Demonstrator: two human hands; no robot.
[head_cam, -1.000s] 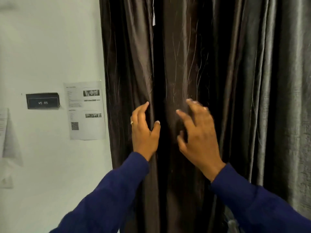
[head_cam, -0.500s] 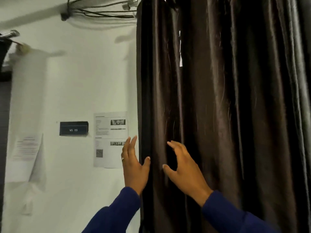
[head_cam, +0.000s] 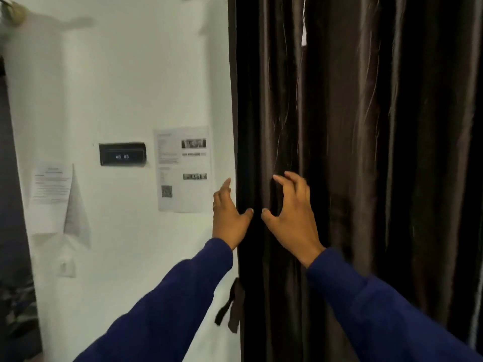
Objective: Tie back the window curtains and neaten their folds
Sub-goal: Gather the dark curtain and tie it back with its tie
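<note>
Both hands, left [head_cam: 228,218] and right [head_cam: 290,212], spread at the dark curtain's [head_cam: 366,152] left edge, gripping nothing.

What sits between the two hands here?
In the head view, one dark fold at the curtain edge lies between the left hand and right hand.

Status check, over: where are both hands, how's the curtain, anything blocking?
Left hand open at the curtain edge, no grip. Right hand clawed on a front fold. Curtain hangs untied, strap dangling below. Nothing blocking.
</note>
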